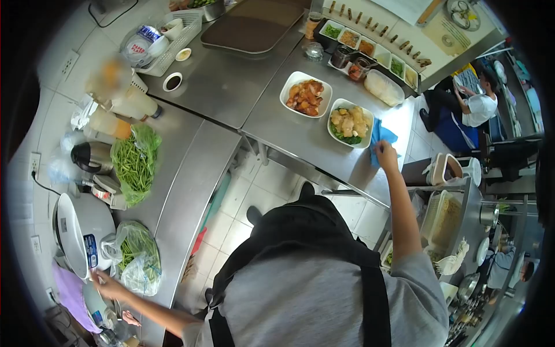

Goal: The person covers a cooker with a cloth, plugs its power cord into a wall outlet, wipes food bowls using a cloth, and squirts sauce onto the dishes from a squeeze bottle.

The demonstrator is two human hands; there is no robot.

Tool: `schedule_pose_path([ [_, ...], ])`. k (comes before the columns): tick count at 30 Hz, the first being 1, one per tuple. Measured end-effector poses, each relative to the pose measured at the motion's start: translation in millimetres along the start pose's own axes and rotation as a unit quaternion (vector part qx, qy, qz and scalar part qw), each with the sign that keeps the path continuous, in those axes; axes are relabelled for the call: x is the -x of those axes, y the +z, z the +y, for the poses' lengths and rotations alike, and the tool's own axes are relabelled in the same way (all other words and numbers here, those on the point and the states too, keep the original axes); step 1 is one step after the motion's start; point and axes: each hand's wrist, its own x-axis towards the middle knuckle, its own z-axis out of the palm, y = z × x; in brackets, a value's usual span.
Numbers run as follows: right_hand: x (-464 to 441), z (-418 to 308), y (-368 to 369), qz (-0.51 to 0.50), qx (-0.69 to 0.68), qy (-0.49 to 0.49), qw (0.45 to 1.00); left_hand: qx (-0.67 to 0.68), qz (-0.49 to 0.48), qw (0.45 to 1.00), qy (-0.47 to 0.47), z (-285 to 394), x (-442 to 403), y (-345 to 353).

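My right hand [386,155] is closed on a blue cloth [381,134] at the right edge of the steel table. Just left of the cloth sits a white square bowl [351,143] of pale saucy pieces over greens. Beside it another white bowl [289,108] holds glazed brown meat pieces. On the far left my left hand [108,285] is at the lower rim of a white round lid [72,237], fingers bent against its edge. The lid stands tilted up on a large white pot-like appliance [104,222]. Bagged green vegetables [137,254] lie near that hand.
Bagged green beans [136,159], a kettle [92,157] and squeeze bottles [110,124] line the left counter. A brown tray [251,26] and a sauce dish [172,82] sit at the back. Garnish containers [370,49] stand behind the bowls. One person [480,101] sits at right.
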Motion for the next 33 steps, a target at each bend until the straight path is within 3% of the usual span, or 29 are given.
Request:
schedule_pose_path([
  [1, 11, -6, -13, -0.061, 0.005, 0.029, 0.998, 0.118, 0.025, 0.992, 0.037, 49, 23, 26],
  [2, 23, -15, -33, -0.121, 0.01, 0.056, 0.991, 0.166, -0.01, 0.985, 0.048, 101, 59, 64],
  [3, 34, -23, -46, -0.182, 0.015, 0.081, 0.98, 0.12, -0.169, 0.978, 0.013, 233, 88, 48],
  [4, 45, -23, -48, -0.164, -0.081, 0.097, 0.978, 0.344, -0.354, 0.87, 0.02, 303, 122, 59],
  [5, 54, -24, -51, -0.144, -0.175, 0.114, 0.967, 0.447, -0.465, 0.761, 0.071, 370, 160, 72],
  [6, 60, -50, -72, -0.172, -0.157, 0.138, 0.963, 0.533, -0.56, 0.623, 0.118, 433, 198, 75],
  [7, 66, -50, -71, -0.179, -0.251, 0.105, 0.945, 0.554, -0.627, 0.516, 0.186, 491, 232, 63],
  [9, 79, -88, -89, -0.172, -0.325, 0.073, 0.927, 0.575, -0.573, 0.443, 0.381, 567, 307, 44],
  [11, 91, -117, -103, -0.114, -0.295, -0.024, 0.948, 0.489, -0.644, 0.381, 0.449, 610, 356, 29],
  [14, 95, -83, -131, -0.044, -0.179, 0.052, 0.981, 0.565, -0.635, 0.398, 0.346, 646, 382, 28],
  [15, 99, -48, -132, 0.003, -0.222, -0.016, 0.975, 0.556, -0.648, 0.386, 0.35, 655, 385, 26],
  [18, 107, -17, -153, 0.03, -0.248, 0.077, 0.965, 0.511, -0.714, 0.351, 0.325, 651, 380, 24],
  [21, 102, -23, -140, -0.059, -0.233, 0.076, 0.968, 0.453, -0.758, 0.323, 0.34, 638, 391, 44],
  [23, 99, -24, -87, -0.093, -0.096, -0.079, 0.988, 0.479, -0.798, 0.315, 0.186, 629, 399, 58],
  [25, 92, -39, -41, -0.108, 0.006, -0.155, 0.982, 0.473, -0.829, 0.29, 0.068, 628, 392, 64],
  [27, 56, -23, -24, -0.056, 0.061, -0.218, 0.972, 0.44, -0.86, 0.258, -0.019, 631, 368, 59],
  [31, -25, 73, -34, 0.132, 0.126, -0.033, 0.983, 0.394, -0.89, 0.23, -0.004, 629, 357, 52],
  [32, -35, 121, -37, 0.142, 0.03, 0.006, 0.989, 0.404, -0.89, 0.211, 0.02, 623, 362, 53],
  [33, -32, 159, -51, -0.01, 0.103, 0.098, 0.99, 0.416, -0.887, 0.194, 0.045, 615, 370, 59],
])
